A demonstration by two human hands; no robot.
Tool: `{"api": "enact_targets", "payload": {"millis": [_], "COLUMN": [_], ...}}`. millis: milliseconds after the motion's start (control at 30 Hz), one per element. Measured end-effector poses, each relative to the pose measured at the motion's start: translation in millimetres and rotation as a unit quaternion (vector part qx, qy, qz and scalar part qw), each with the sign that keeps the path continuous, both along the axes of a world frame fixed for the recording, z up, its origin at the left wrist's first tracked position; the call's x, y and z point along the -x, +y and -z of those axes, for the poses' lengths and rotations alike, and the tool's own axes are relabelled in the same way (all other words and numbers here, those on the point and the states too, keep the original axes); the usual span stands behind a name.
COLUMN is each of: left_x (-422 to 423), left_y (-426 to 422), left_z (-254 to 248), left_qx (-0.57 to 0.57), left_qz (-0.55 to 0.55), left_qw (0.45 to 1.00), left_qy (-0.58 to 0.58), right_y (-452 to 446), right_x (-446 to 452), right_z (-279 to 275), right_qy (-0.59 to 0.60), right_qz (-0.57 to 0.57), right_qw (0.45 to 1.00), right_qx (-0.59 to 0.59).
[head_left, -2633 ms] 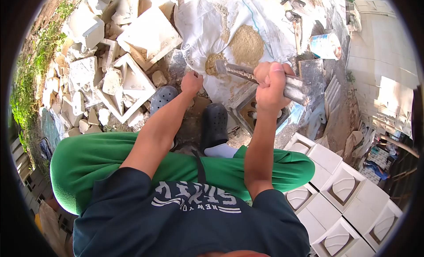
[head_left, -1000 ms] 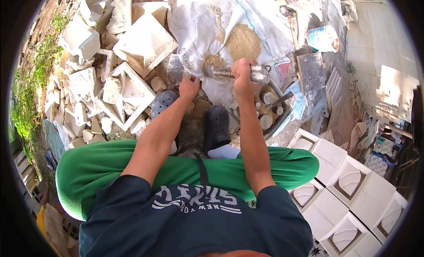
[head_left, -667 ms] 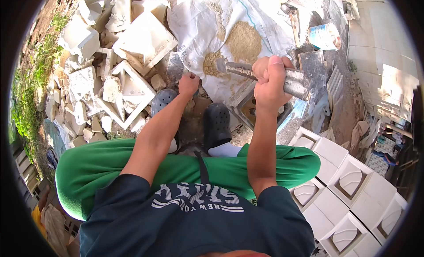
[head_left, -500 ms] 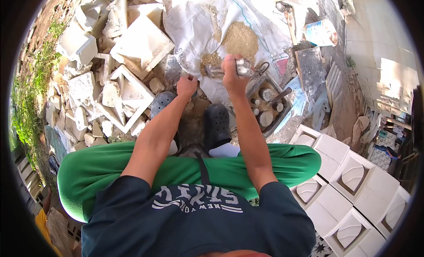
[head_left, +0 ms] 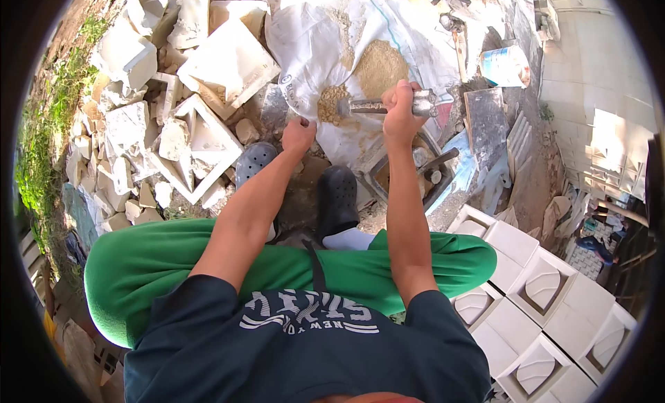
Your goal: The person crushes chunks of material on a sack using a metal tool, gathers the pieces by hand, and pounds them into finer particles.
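Right hand (head_left: 402,119) and hammer-like tool (head_left: 370,107) shifted rightward since the last frame. Tool upper centre, gripped by right fingers, long axis near-level, head pointing left; left hand (head_left: 298,135) curled, farther, contents unclear.

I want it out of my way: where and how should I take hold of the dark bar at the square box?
Probably best by its outer end, from above on your right: the dark bar is long and narrow, and that end reaches past the rim of the square box.
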State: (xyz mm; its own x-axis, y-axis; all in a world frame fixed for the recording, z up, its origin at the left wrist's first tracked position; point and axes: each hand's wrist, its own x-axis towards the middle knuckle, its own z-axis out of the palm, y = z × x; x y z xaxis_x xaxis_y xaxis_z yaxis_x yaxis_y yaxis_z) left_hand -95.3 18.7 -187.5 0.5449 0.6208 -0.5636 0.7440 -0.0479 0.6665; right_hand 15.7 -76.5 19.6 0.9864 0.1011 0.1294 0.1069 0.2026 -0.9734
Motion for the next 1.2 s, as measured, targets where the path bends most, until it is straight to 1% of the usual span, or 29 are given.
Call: {"api": "enact_targets", "payload": {"millis": [67,100,167,200,300,333,367,400,433,467,500,533,600,633,700,733,800,833,867,933,967,1033,1067,1100,1133,1167,1200], "left_x": [8,3,8,9,6,7,9,10,7,1,7,10,9,10,13,14,12,11,9,3,7,11,7,8,14,15,12], "left_y": [-4,-2,-7,-6,-3,-2,-2,-2,0,3,0,0,-1,-1,0,-1,-1,-1,-2,0,-1,0,1,-1,-5,-4,0], "left_z": [-4,-6,-10,-13,-14,-12,-10,-10,-10,-8,-8,-5,-3,-3,-3,-3,-5,-9,-11,-6,-3,-2,-3,1,1,-1,-4], "left_qx": [0.016,0.010,0.013,0.016,0.019,0.023,0.021,0.014,0.008,0.006,-0.002,-0.012,-0.003,0.002,0.004,0.003,0.000,0.001,0.003,-0.008,-0.015,-0.005,0.006,0.003,0.006,0.008,0.007], "left_qz": [0.013,0.005,-0.012,-0.011,-0.013,-0.018,-0.018,-0.011,-0.005,-0.008,-0.013,-0.016,-0.023,-0.028,-0.032,-0.032,-0.033,-0.025,-0.017,-0.011,-0.005,-0.007,-0.022,-0.032,-0.033,-0.028,-0.023], "left_qw": [1.000,1.000,1.000,1.000,1.000,1.000,1.000,1.000,1.000,1.000,1.000,1.000,1.000,0.999,0.999,0.999,0.999,0.999,1.000,1.000,1.000,1.000,1.000,0.999,0.999,0.999,0.999], "left_qy": [0.009,0.006,0.015,0.016,0.005,-0.002,-0.002,-0.001,-0.002,-0.007,-0.010,-0.017,-0.010,-0.015,-0.020,-0.023,-0.028,-0.022,-0.017,-0.021,-0.014,-0.017,-0.021,-0.044,-0.037,-0.037,-0.042], "right_y": [-1,-5,-9,-11,-13,-13,-11,-1,1,2,1,-1,-2,-5,-9,-8,-7,-8,-7,4,3,13,14,9,6,13,13], "right_x": [-2,-1,7,11,10,9,7,9,4,-4,2,6,1,3,7,7,4,0,-2,-6,-8,-9,-11,-10,-2,5,4], "right_z": [-12,-23,-65,-76,-78,-54,-12,-4,-2,-1,-8,-16,-37,-53,-79,-76,-57,-30,-11,1,5,-21,-34,-47,-62,-80,-77], "right_qy": [0.019,0.006,-0.003,-0.019,-0.032,-0.034,-0.039,-0.045,-0.049,-0.013,0.034,0.037,-0.006,-0.001,-0.057,-0.057,-0.056,-0.028,-0.030,-0.007,-0.006,0.056,0.053,0.006,-0.036,-0.020,-0.022], "right_qz": [-0.040,-0.069,-0.063,-0.048,-0.040,-0.040,-0.012,0.019,0.022,0.000,-0.016,-0.009,-0.038,-0.043,-0.045,-0.045,-0.008,0.002,0.006,-0.016,-0.014,0.002,0.001,-0.039,-0.076,-0.042,-0.041], "right_qw": [0.999,0.997,0.997,0.997,0.995,0.995,0.999,0.997,0.997,0.999,0.999,0.999,0.999,0.999,0.995,0.995,0.995,0.999,0.999,1.000,1.000,0.998,0.998,0.999,0.995,0.998,0.997], "right_qx": [-0.009,-0.037,-0.049,-0.065,-0.084,-0.087,-0.017,0.052,0.050,0.037,0.030,0.031,-0.034,-0.031,-0.064,-0.065,-0.081,-0.044,-0.045,0.001,0.002,-0.020,-0.018,-0.035,-0.052,-0.052,-0.055]}}
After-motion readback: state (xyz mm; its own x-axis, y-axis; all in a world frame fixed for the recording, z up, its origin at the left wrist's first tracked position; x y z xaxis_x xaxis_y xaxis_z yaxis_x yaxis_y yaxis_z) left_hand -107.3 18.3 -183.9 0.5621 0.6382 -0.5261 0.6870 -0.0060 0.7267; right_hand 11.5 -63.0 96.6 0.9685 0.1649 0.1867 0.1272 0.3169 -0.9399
